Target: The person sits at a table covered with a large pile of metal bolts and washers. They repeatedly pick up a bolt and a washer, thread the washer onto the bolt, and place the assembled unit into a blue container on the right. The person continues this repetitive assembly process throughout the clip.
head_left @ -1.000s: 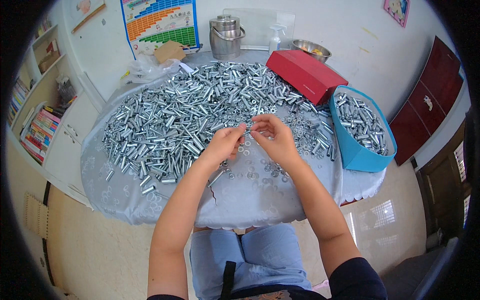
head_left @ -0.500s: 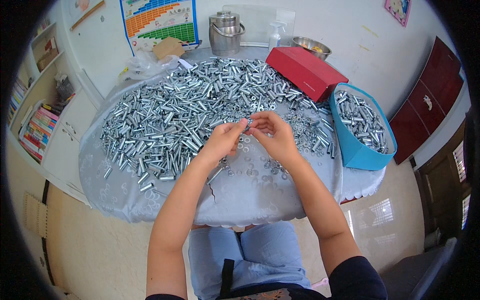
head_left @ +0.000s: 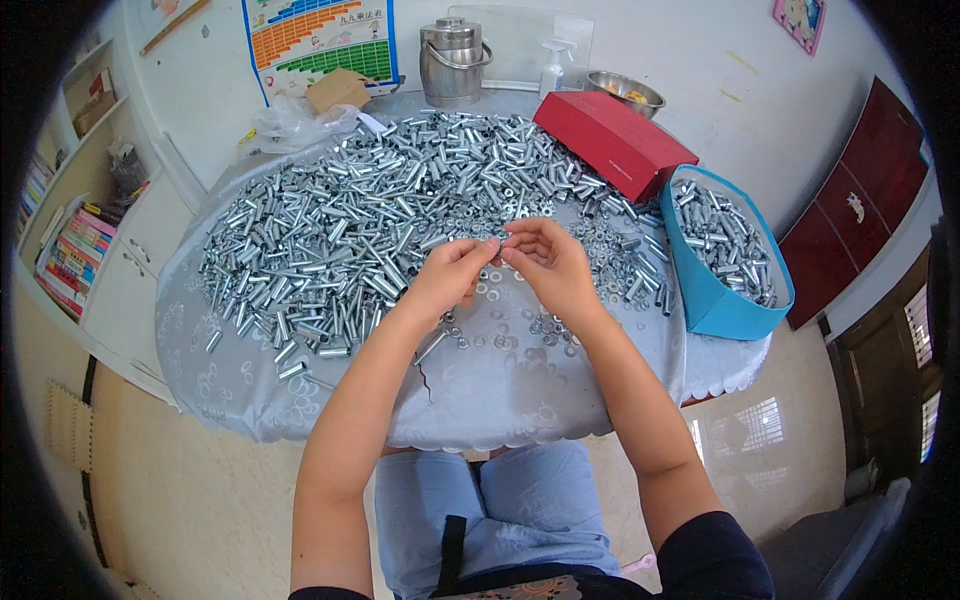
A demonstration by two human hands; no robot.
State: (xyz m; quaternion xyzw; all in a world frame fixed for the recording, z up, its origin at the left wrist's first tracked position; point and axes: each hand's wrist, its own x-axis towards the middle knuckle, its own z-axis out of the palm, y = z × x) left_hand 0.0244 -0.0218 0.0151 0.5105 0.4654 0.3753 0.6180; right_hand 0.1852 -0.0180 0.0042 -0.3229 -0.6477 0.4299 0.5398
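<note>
Metal sleeves (head_left: 725,235) fill the right blue bin (head_left: 735,322); the far bowl (head_left: 655,106) holds yellow pieces (head_left: 637,97). White wall (head_left: 680,50) backs the tablecloth (head_left: 500,405). Your left hand (head_left: 447,275) and right hand (head_left: 556,272) curl fingers narrowly, grip unclear.

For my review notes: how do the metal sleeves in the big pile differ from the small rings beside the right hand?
Shape: the metal sleeves are elongated cylinders; the small rings are flat and round.
Arrangement: the sleeves lie heaped across one another; the rings are scattered in looser patches.
Extent: the sleeves cover a far larger area than the rings.
Shared: both are silvery and lie on the pale tablecloth.
</note>
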